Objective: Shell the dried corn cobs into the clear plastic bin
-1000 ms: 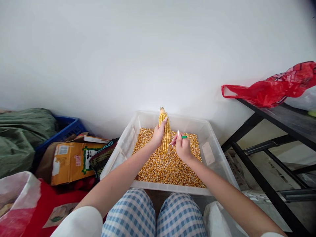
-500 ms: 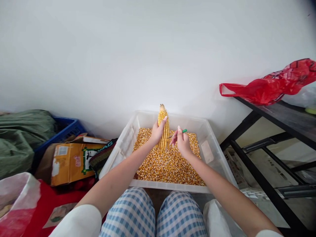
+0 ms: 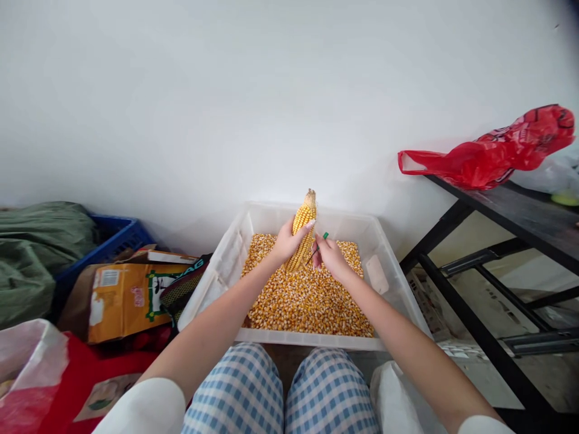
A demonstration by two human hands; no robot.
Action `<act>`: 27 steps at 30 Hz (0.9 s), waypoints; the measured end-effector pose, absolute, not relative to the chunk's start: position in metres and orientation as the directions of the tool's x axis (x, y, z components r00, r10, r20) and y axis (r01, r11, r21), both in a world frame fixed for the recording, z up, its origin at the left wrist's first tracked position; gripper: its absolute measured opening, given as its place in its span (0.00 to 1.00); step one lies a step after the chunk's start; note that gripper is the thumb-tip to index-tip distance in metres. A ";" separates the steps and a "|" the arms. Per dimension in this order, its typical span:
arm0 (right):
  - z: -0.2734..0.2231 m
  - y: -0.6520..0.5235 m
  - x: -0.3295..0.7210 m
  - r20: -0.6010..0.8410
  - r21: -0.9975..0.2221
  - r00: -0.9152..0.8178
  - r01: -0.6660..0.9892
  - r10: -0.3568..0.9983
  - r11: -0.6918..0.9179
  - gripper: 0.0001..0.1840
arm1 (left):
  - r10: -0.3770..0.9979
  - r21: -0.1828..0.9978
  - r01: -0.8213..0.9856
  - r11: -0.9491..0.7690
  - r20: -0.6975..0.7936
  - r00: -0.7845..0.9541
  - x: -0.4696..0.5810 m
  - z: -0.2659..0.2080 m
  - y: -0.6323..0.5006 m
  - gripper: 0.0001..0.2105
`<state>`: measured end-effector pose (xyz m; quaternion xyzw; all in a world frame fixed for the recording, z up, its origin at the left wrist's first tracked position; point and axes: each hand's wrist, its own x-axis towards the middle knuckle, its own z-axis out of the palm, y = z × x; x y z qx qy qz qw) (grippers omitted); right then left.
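My left hand (image 3: 291,240) is wrapped round a yellow corn cob (image 3: 304,224), held tilted with its pale husk end up and leaning right. In my right hand (image 3: 330,255) is a thin screwdriver-like tool with a green handle (image 3: 325,235); its dark shaft points down and left to the cob's right side. Whether the tip touches the kernels is too small to tell. Both hands are over a translucent plastic bin (image 3: 215,288), which holds a thick layer of loose corn kernels (image 3: 307,304).
A blue crate (image 3: 131,232) with green cloth, an orange cardboard box (image 3: 120,301) and a red-and-white bag (image 3: 49,374) lie left. On the right stands a black-framed table (image 3: 534,220) with a red plastic bag (image 3: 493,157) on it. A white wall rises behind the bin.
The cob has tipped further to the right in my left hand. My right hand has turned the tool, so its shaft now slants down and left more steeply.
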<state>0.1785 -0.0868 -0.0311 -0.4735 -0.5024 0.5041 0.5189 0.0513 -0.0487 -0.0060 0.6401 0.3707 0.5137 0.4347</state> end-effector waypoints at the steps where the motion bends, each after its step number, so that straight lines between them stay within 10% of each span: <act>1: -0.030 -0.087 0.179 0.041 -0.998 -0.020 -0.053 0.999 0.040 0.24 | 0.934 0.950 -0.005 -0.313 0.308 0.180 0.051 -0.006 -0.047 0.20; 12: -0.018 -0.095 0.173 0.205 -0.963 0.122 -0.153 0.971 0.222 0.27 | 0.977 0.959 -0.280 -0.047 0.102 0.185 0.049 -0.010 -0.035 0.22; 27: -0.028 -0.097 0.167 0.115 -0.992 0.024 -0.043 0.993 0.116 0.25 | 0.946 0.981 -0.155 -0.116 0.157 0.284 0.055 -0.005 -0.049 0.21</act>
